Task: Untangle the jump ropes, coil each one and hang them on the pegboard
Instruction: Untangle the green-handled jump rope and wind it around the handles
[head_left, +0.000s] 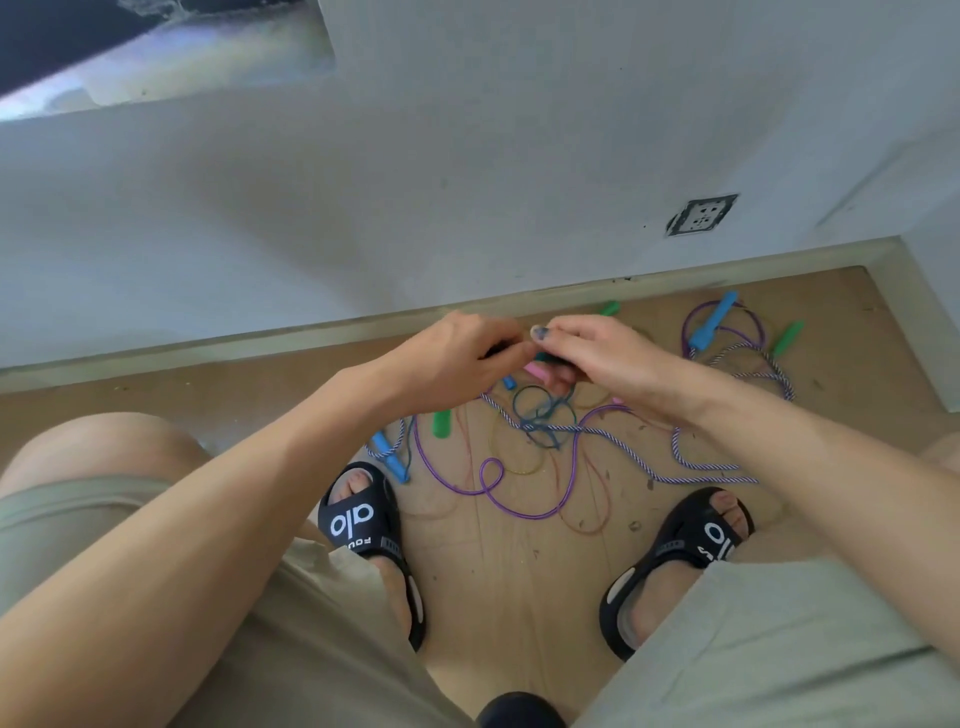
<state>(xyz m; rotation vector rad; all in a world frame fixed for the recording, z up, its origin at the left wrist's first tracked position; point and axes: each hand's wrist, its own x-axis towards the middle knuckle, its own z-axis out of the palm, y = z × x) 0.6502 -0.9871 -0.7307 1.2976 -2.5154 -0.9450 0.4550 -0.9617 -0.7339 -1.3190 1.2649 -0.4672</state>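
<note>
Several jump ropes lie tangled on the wooden floor between my feet. A purple rope (498, 493) loops in the middle, crossed by a blue-and-white striped rope (623, 441) and a thin dark teal rope (543, 415). Green handles (441, 423) and blue handles (714, 319) lie scattered; a pink handle (537, 371) shows under my hands. My left hand (457, 358) and my right hand (592, 353) meet above the tangle, fingers curled, both pinching a dark teal handle or rope end (543, 357) between them. The pegboard is not in view.
A white wall with a baseboard (311, 332) runs just behind the ropes, with a wall socket (701, 214) low on the right. My feet in black sandals (363, 519) stand either side of the tangle. A dark object (519, 712) sits at the bottom edge.
</note>
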